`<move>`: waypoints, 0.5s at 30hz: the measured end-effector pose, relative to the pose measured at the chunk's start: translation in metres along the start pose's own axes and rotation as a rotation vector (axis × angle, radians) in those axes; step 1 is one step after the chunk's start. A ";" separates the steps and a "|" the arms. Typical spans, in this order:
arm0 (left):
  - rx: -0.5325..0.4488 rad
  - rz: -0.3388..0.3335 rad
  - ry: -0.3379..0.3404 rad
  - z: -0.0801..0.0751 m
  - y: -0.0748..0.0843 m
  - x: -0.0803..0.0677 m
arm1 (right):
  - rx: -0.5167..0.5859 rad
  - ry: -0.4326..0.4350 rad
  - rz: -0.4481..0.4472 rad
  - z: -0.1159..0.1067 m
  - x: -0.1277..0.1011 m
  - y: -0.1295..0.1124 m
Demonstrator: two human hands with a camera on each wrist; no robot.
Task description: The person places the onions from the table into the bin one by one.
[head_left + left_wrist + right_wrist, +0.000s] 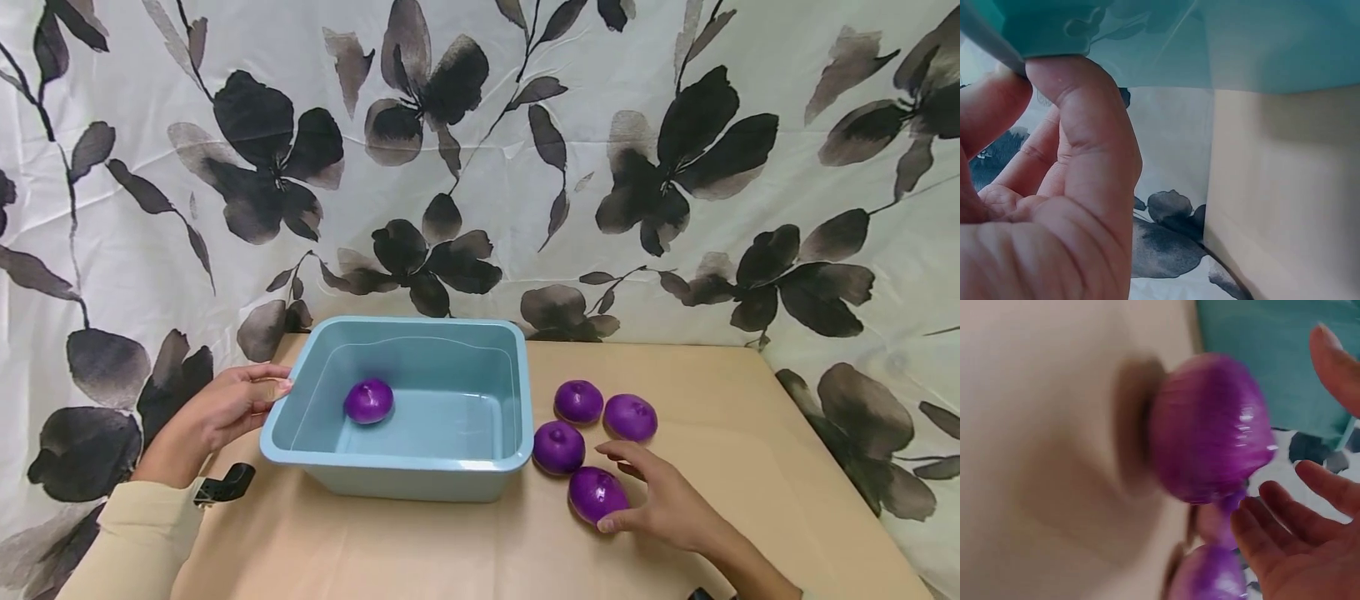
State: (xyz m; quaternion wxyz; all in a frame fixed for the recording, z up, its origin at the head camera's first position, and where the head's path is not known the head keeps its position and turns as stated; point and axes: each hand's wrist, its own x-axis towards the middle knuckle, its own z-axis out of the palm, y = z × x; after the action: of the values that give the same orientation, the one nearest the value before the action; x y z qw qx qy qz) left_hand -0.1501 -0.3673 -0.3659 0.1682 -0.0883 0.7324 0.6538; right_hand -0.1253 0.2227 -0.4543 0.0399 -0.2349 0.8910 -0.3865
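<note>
Though only in head view, onion (369,401) inside tub (397,483), left hand (228,410) tight on rim (397,461), right hand (663,502) unclenched beside another onion (594,493)

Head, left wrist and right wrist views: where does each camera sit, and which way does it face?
Head: on the head, facing forward and down over the blue tub and purple onions; left hand and right hand show, with forearms.
Left wrist: on that wrist, facing the tub's rim; only the left hand shows, pinching it.
Right wrist: on that wrist, facing the nearest onion; only the right hand shows.
Shared: head and right wrist both show the tub, onions and right hand.
</note>
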 end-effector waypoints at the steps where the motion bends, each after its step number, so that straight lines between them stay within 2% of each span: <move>1: -0.004 -0.003 0.002 -0.001 -0.001 -0.001 | -0.007 -0.001 -0.012 0.004 -0.001 0.004; 6: -0.022 -0.004 -0.005 -0.003 -0.001 -0.002 | -0.060 0.011 -0.081 0.023 -0.008 0.021; 12: -0.030 -0.006 0.006 -0.001 0.000 -0.001 | -0.049 0.018 -0.049 0.032 -0.011 0.031; 15: -0.037 -0.007 0.012 -0.001 0.000 -0.002 | -0.018 0.033 -0.061 0.034 -0.009 0.034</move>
State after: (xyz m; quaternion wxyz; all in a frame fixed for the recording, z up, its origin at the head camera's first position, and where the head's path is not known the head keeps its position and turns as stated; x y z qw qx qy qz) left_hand -0.1488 -0.3683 -0.3655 0.1647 -0.0978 0.7208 0.6661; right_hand -0.1215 0.2243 -0.5028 0.0111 -0.2559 0.8873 -0.3836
